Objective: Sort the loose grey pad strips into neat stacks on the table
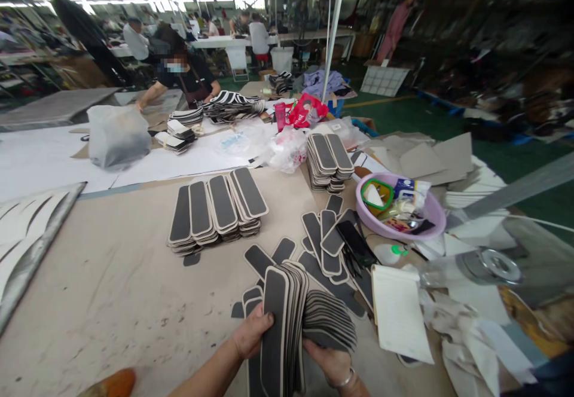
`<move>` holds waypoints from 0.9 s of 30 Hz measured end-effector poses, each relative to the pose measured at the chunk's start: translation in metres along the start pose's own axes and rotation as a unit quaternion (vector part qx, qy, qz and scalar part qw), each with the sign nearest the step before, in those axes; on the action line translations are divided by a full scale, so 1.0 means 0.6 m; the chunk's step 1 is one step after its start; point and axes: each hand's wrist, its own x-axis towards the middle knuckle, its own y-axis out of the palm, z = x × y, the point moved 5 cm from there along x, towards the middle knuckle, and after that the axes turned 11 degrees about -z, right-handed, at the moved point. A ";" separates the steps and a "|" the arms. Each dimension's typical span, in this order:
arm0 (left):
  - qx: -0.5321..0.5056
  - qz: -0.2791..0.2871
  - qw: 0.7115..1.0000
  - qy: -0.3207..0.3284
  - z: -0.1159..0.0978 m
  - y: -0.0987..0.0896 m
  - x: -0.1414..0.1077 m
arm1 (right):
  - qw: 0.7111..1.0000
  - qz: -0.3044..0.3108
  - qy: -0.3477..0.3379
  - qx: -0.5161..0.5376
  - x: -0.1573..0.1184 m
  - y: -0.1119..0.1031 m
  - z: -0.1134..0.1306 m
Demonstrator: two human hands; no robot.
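Purple basin (373, 225): holds a green-and-yellow tub (384, 191) with a white piece inside, plus a blue-and-white packet (405, 189).
Plastic bag (119, 137): cloudy, something dark within.
Strips (274, 325): dark grey, pale-edged, round-cornered, in my hands above the table (134, 277).
Left hand (252, 332): closed round them, thumb in front.
Right hand (330, 363): curled, holding the fanned part from below, fingers partly hidden.

Left hand (252, 332) and right hand (329, 362) bare, both forearms (208, 368) uncovered as far as visible. Slim, curved, shiny silver-coloured bangle (347, 378) on right wrist.
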 end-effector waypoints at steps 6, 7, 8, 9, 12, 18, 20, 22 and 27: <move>-0.041 0.000 0.999 0.014 -0.023 -0.002 -0.007 | 0.996 -0.004 0.038 0.085 0.012 -0.007 0.023; -0.059 0.001 0.998 0.018 -0.031 0.000 -0.011 | 0.994 -0.014 0.058 0.096 0.019 -0.015 0.032; -0.081 0.002 0.997 0.018 -0.038 0.003 -0.014 | 0.993 -0.019 0.079 0.090 0.027 -0.021 0.041; -0.105 0.004 0.994 0.014 -0.043 0.007 -0.018 | 0.993 -0.015 0.094 0.073 0.035 -0.026 0.051; -0.167 -0.007 0.986 -0.012 -0.041 0.016 -0.028 | 0.996 0.033 0.088 -0.009 0.052 -0.024 0.092; -0.227 -0.079 0.969 -0.065 -0.017 0.016 -0.041 | 0.986 0.130 0.009 -0.102 0.052 0.014 0.167; -0.246 -0.087 0.963 -0.074 -0.020 0.012 -0.045 | 0.983 0.141 0.009 -0.118 0.051 0.022 0.180; -0.259 -0.079 0.959 -0.081 -0.024 0.008 -0.049 | 0.985 0.136 0.007 -0.104 0.052 0.027 0.189; -0.285 -0.067 0.952 -0.090 -0.014 -0.006 -0.048 | 0.992 0.105 0.060 0.044 0.060 0.050 0.190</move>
